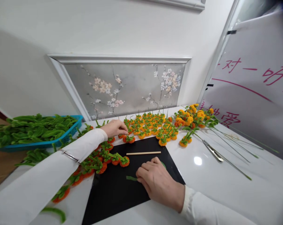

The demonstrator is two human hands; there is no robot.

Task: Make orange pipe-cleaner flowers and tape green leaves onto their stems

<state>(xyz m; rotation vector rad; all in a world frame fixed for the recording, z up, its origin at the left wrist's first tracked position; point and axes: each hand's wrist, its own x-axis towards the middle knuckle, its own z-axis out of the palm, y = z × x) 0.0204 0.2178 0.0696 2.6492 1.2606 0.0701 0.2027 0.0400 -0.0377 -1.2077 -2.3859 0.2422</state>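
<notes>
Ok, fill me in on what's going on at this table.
Someone is working with small fuzzy flowers. Their left hand reaches to a red-orange flower at the far edge of a black mat. Their right hand is over the mat, a green strip sticking out from its fingers. A pale stick lies across the mat. More yellow and orange flowers stand in rows behind, and a blue basket of green leaf-like pieces sits on the left.

A molding-framed blossom panel [136, 90] decorates the pale wall [122, 31] behind a glossy white tabletop [256, 184], beside a white sheet bearing pink handwriting [251, 68].
</notes>
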